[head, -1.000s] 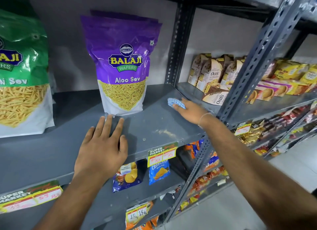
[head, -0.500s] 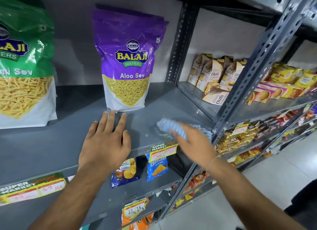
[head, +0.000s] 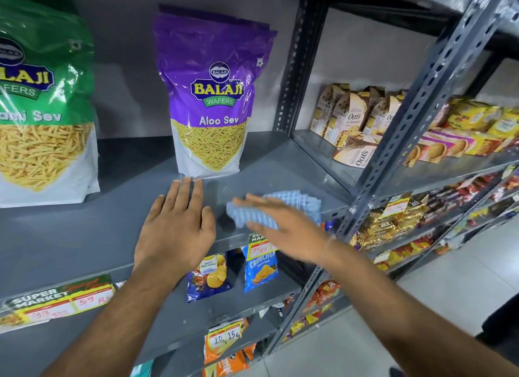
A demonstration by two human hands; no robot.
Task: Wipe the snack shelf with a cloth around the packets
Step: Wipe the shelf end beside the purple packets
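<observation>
The cloth [head: 276,208] lay bunched on the shelf [head: 84,230], near its front edge, just before the purple packet [head: 210,95]. Soft and light, it would likely slide easily; pressing from above suited it best. The right hand [head: 283,230] rested flat on it, fingers spread. The left hand [head: 175,225] lay open alongside.
</observation>
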